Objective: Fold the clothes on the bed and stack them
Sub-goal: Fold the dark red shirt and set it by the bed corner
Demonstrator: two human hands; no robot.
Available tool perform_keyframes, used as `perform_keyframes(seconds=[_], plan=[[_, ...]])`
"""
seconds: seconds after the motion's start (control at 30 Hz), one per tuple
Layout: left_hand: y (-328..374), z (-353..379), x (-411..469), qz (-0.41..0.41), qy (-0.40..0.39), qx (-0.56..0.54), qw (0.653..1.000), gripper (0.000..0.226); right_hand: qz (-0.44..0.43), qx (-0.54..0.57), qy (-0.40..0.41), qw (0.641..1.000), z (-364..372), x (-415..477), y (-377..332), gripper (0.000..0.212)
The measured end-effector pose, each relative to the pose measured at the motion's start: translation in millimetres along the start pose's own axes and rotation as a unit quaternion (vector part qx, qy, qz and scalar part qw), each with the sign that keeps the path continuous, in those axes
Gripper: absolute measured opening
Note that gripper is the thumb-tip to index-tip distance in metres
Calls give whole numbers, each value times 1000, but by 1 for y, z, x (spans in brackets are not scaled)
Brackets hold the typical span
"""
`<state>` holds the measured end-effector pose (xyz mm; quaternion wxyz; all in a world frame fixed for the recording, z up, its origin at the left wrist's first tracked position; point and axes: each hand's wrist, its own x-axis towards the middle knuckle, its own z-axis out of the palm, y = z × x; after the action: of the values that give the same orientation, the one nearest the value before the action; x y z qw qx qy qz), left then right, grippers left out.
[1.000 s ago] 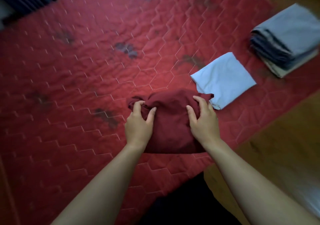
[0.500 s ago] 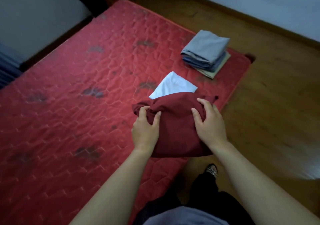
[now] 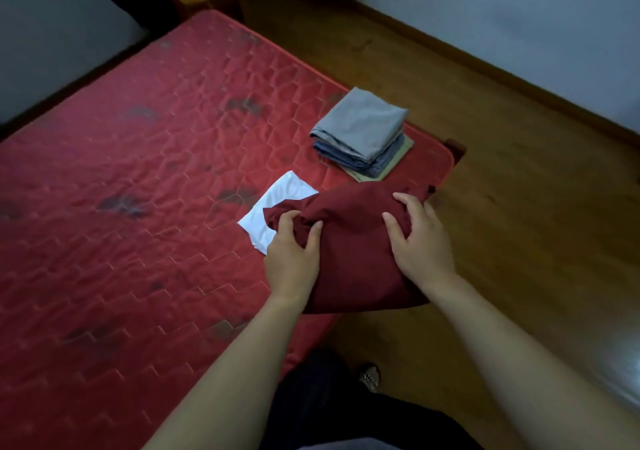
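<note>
Red bed (image 3: 138,207) below, folded stack (image 3: 363,138) near its corner. The maroon garment (image 3: 353,241) hangs over the bed's edge, soft and floppy; left hand (image 3: 291,259) and right hand (image 3: 420,241) clench its sides, overlapping the white piece (image 3: 277,207).

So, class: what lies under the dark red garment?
A folded white cloth pokes out beneath the dark red garment, on the red mattress. How far it extends underneath is hidden.

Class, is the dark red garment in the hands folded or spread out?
Folded. The dark red garment forms a compact bundle gripped by the left hand and right hand.
</note>
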<state>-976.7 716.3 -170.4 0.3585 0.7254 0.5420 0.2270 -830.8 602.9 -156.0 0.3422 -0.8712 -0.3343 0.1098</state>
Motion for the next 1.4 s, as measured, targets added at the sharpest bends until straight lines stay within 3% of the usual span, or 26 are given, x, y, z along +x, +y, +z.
perform_keyframes(seconds=[0.3,0.53,0.83,1.0,1.1,1.27,1.4], plan=[[-54,30,103,-132,125,10,983,32,-113,-5,-134,985,114,140,-13,37],[-138,85,176,-206,197,31,958,32,-174,-4,-211,962,247,219,11,37],[-287,222,230,-306,137,27,942,36,-174,-59,-294,938,428,281,138,40],[-311,247,227,-339,95,110,930,48,-175,-88,-254,947,450,280,164,46],[-308,246,220,-356,115,189,908,59,-148,-102,-250,952,446,274,169,54],[-309,249,229,-397,138,107,901,68,-139,-90,-287,944,451,269,160,59],[-313,255,238,-434,173,44,883,59,-107,-39,-325,939,458,269,162,59]])
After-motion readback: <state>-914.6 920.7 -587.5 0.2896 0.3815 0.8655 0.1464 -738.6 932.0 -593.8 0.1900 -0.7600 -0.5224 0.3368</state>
